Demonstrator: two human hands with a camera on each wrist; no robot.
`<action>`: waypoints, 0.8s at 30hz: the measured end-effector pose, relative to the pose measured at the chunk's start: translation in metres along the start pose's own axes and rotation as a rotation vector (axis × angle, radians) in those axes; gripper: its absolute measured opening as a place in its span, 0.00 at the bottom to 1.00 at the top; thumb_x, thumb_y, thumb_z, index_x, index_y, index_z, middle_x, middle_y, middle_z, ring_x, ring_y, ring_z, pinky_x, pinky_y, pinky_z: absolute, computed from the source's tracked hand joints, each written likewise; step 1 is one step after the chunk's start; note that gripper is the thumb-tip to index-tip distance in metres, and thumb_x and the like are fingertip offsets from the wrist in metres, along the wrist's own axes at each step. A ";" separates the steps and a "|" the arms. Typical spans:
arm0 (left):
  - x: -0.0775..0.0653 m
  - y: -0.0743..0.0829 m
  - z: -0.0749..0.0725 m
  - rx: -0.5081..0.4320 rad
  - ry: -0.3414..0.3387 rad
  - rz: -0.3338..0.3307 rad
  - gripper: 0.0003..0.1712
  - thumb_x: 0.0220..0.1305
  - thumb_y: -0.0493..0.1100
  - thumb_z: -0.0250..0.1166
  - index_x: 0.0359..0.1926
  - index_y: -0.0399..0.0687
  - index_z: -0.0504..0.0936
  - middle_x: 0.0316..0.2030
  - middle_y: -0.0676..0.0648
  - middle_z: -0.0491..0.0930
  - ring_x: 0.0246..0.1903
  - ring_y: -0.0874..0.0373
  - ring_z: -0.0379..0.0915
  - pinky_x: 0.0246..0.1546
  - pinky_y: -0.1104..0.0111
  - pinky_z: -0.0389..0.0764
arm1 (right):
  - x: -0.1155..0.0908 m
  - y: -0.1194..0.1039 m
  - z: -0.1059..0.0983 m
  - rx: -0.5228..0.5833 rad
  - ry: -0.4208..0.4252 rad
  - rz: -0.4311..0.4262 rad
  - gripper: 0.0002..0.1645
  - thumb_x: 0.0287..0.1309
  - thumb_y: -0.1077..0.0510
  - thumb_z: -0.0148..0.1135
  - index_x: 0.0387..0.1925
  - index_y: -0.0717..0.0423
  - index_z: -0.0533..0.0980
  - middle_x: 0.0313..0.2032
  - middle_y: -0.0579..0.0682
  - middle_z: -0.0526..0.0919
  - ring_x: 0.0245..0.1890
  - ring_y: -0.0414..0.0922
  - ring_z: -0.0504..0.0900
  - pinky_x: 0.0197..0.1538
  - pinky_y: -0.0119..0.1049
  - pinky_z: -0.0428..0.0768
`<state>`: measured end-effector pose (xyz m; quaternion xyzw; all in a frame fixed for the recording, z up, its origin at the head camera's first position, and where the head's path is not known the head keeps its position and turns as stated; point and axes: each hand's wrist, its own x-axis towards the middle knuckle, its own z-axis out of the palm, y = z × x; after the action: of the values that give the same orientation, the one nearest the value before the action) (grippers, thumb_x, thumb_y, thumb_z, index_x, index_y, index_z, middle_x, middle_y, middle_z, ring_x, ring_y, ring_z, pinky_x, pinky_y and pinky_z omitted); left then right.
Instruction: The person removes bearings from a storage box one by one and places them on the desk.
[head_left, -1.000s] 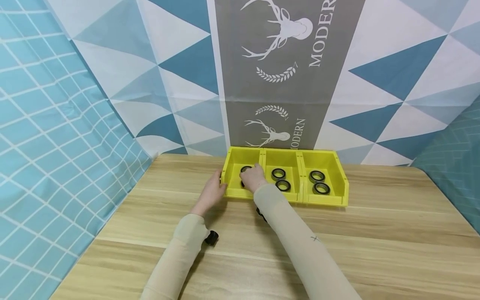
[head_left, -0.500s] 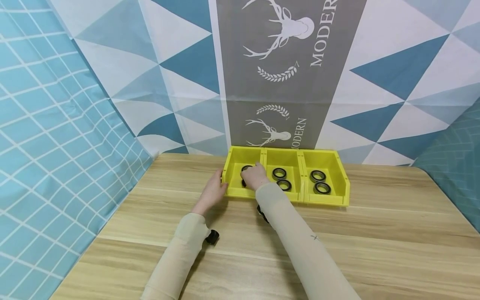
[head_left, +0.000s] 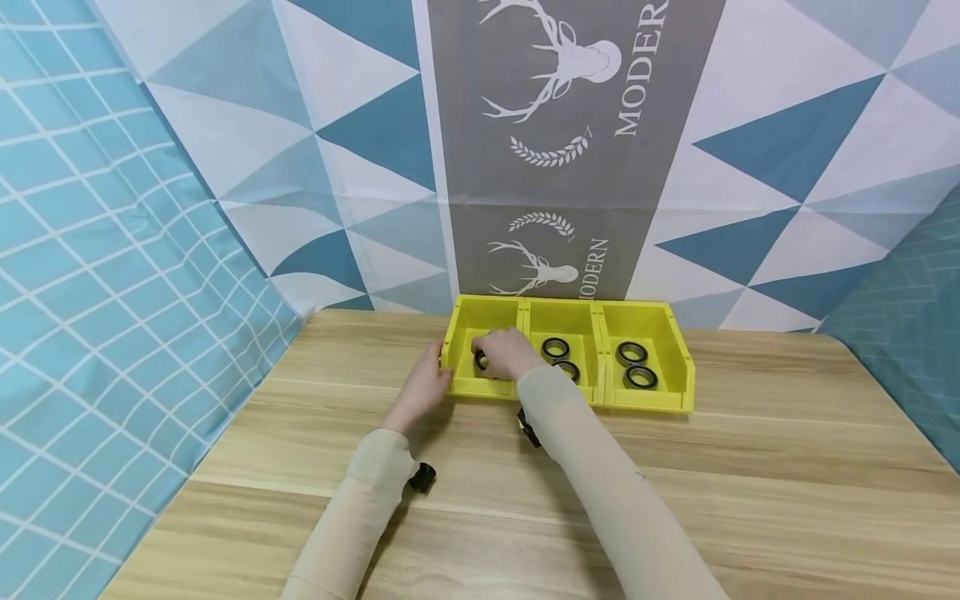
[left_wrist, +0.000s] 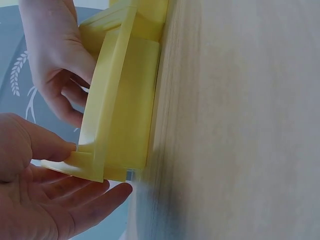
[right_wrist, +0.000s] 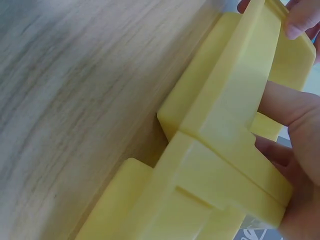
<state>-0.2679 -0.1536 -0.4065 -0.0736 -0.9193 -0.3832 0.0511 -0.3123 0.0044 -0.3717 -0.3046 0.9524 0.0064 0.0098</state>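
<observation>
A row of three joined yellow storage bins [head_left: 651, 400] stands at the back of the wooden table. My left hand [head_left: 426, 379] holds the left end bin by its side wall. In the left wrist view, the left thumb [left_wrist: 55, 147] lies on the rim, with the fingers on the outer side. My right hand [head_left: 507, 352] reaches into the left bin, fingers curled down at a black-rimmed ball bearing [head_left: 481, 359]. Bin walls hide those fingertips in both wrist views. Two bearings lie in the middle bin, one [head_left: 556, 348] behind the other, which my right wrist partly covers.
The right bin holds two more bearings, a rear one [head_left: 632, 353] and a front one [head_left: 641, 377]. Patterned cloth [head_left: 375, 167] hangs right behind the bins. Bare wooden tabletop [head_left: 780, 467] spreads in front and to the right.
My right fingers have shifted slightly left within the left bin, and a bearing shows more plainly at their tips. My left hand stays on the bin's side. The bins have not visibly moved.
</observation>
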 end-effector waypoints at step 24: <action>-0.001 0.003 0.000 0.001 -0.013 -0.018 0.29 0.62 0.32 0.50 0.64 0.33 0.56 0.57 0.33 0.65 0.53 0.43 0.67 0.54 0.54 0.70 | -0.016 -0.007 -0.007 0.100 0.141 -0.158 0.29 0.43 0.54 0.68 0.52 0.45 0.73 0.50 0.51 0.71 0.51 0.49 0.70 0.52 0.41 0.74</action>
<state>-0.2660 -0.1517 -0.4040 -0.0677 -0.9205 -0.3826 0.0415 -0.2956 0.0078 -0.3649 -0.3776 0.9229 -0.0632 -0.0416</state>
